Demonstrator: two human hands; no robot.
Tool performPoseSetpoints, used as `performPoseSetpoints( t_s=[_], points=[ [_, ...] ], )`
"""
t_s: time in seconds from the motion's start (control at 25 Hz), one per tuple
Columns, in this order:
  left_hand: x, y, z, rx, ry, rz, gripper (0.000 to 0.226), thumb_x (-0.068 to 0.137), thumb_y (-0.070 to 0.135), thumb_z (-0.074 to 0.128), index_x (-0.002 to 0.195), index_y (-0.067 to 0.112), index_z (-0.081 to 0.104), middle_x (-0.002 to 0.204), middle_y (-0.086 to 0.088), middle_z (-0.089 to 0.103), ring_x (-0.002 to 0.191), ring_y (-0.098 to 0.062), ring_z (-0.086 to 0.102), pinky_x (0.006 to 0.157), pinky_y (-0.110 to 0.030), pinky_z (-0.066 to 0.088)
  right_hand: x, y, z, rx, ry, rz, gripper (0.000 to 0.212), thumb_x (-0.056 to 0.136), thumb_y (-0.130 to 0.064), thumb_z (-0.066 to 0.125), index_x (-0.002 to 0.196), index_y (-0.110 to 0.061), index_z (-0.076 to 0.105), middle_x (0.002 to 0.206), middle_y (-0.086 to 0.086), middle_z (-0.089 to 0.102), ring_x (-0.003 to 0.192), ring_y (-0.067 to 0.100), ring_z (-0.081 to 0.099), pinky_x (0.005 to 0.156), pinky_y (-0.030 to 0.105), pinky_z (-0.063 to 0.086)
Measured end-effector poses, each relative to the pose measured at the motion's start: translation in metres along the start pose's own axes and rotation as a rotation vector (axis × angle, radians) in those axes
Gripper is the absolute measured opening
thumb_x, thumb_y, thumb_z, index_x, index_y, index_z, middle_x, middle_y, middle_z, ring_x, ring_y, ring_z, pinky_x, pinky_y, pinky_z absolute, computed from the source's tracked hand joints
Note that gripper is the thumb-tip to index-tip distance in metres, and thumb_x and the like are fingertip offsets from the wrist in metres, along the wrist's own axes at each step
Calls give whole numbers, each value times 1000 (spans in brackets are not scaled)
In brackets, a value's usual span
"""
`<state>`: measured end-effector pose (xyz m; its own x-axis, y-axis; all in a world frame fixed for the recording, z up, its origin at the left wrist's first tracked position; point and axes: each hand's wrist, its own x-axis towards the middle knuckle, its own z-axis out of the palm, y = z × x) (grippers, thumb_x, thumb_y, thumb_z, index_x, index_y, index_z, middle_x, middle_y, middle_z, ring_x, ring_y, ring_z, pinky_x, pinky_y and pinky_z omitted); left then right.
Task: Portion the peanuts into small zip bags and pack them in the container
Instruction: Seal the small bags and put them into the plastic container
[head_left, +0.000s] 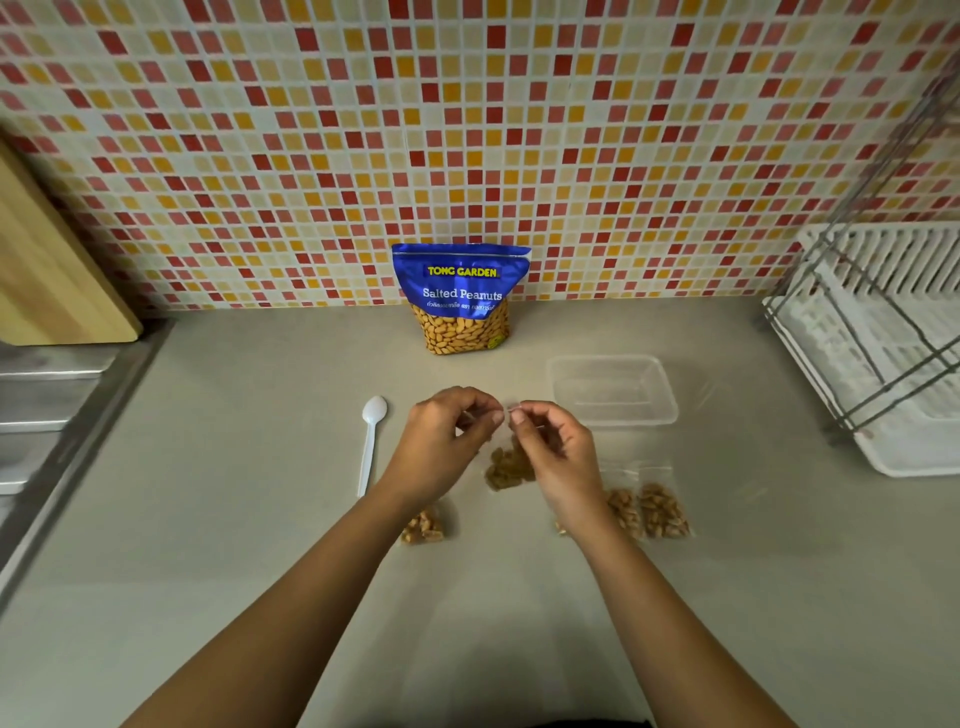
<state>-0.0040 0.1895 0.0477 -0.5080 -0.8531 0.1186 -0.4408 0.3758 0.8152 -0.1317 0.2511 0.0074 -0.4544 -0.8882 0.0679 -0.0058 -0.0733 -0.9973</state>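
Observation:
My left hand (445, 441) and my right hand (553, 452) both pinch the top edge of a small clear zip bag of peanuts (508, 467), held just above the counter between them. A blue Salted Peanuts pouch (461, 299) stands upright against the tiled wall. Right of my hands sits a clear plastic container (613, 389) with nothing in it. A white plastic spoon (370, 441) lies to the left. One filled zip bag (423, 527) lies under my left wrist, and two filled zip bags (649, 512) lie side by side to the right.
A white dish rack with a metal frame (883, 353) fills the right side. At far left a wooden board (47, 270) leans behind a steel sink edge (62, 405). The counter (260, 519) is beige.

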Motion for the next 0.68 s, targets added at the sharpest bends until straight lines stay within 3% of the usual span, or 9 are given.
performPoseSetpoints(
  t_s=[0.12, 0.16, 0.28, 0.32, 0.48, 0.68],
  points=[
    [-1, 7, 4, 135, 60, 61, 10, 88, 19, 60, 93, 14, 67, 85, 6, 61, 78, -9, 58, 67, -7, 46, -2, -7, -1, -24, 18, -6, 11, 87, -20, 62, 80, -28, 65, 71, -10, 65, 66, -1, 59, 64, 15, 48],
    [-2, 8, 6, 173, 79, 71, 10, 89, 18, 59, 92, 13, 67, 86, 4, 62, 79, -10, 58, 67, -8, 45, -3, -9, 1, -53, 32, -13, 12, 87, -20, 63, 78, -29, 64, 70, -11, 64, 63, -3, 57, 62, 14, 46],
    [-2, 10, 11, 231, 124, 56, 10, 88, 20, 57, 90, 14, 65, 90, -2, 65, 82, -18, 61, 73, -34, 53, -2, -11, 7, -134, 121, -53, 17, 87, -14, 63, 76, -27, 62, 73, -11, 63, 63, -3, 57, 61, 12, 45],
    [-1, 10, 11, 248, 131, 38, 10, 88, 21, 56, 89, 15, 65, 90, -1, 64, 83, -19, 61, 73, -37, 52, -1, -12, 9, -142, 152, -60, 16, 87, -12, 62, 76, -24, 63, 74, -8, 64, 64, -3, 58, 60, 11, 45],
    [-1, 2, 2, 282, 130, 21, 9, 88, 21, 57, 90, 16, 64, 91, 1, 64, 84, -19, 60, 73, -37, 51, 4, -8, 11, -210, 219, -111, 11, 85, -13, 64, 78, -21, 63, 75, -9, 63, 70, 2, 58, 66, 17, 47],
    [-9, -10, -6, 340, 121, -27, 11, 90, 23, 55, 93, 16, 63, 96, 2, 63, 87, -17, 59, 69, -31, 48, 2, -1, 12, -211, 216, -74, 12, 86, -16, 64, 77, -24, 62, 75, -14, 62, 69, -5, 56, 66, 7, 42]
  ],
)
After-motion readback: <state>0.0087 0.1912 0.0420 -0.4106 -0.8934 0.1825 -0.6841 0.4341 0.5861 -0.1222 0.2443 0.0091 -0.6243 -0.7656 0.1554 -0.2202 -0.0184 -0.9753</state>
